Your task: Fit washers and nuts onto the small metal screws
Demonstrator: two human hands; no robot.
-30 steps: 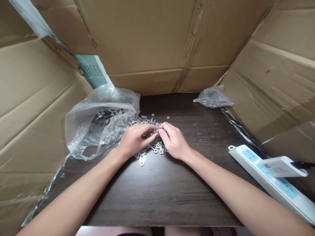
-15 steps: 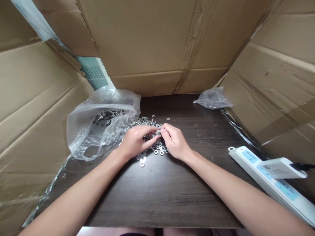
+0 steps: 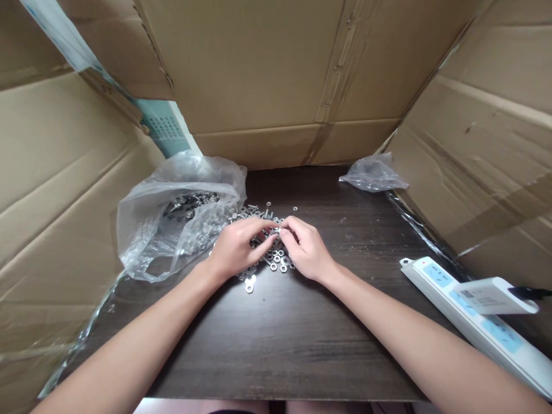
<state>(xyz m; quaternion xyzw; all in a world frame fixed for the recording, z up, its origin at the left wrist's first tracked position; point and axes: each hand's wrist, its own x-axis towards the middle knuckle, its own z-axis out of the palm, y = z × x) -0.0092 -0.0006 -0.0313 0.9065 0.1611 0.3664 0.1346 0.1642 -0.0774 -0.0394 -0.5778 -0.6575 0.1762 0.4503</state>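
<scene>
My left hand (image 3: pixel 236 246) and my right hand (image 3: pixel 305 247) meet over a pile of loose metal hardware. Between their fingertips is a small silver bolt (image 3: pixel 275 231), lying roughly sideways. The left thumb and forefinger close around its left end, while the right thumb and forefinger pinch the other end. Whether a nut or washer sits on it is too small to tell. Beneath and around the fingers lie loose bolts, several hex nuts (image 3: pixel 273 267) and washers. The palms hide part of the pile.
A clear plastic bag (image 3: pixel 138 213) with more bolts lies open at the left. Another crumpled bag (image 3: pixel 373 172) is at the back right. A white power strip (image 3: pixel 474 322) with a plugged-in adapter lies at the right. Cardboard walls (image 3: pixel 259 69) enclose the dark table (image 3: pixel 276 339).
The fingertips have shifted slightly around the bolt, and the right thumb and forefinger have changed their pinch a little. The pile and bags look the same.
</scene>
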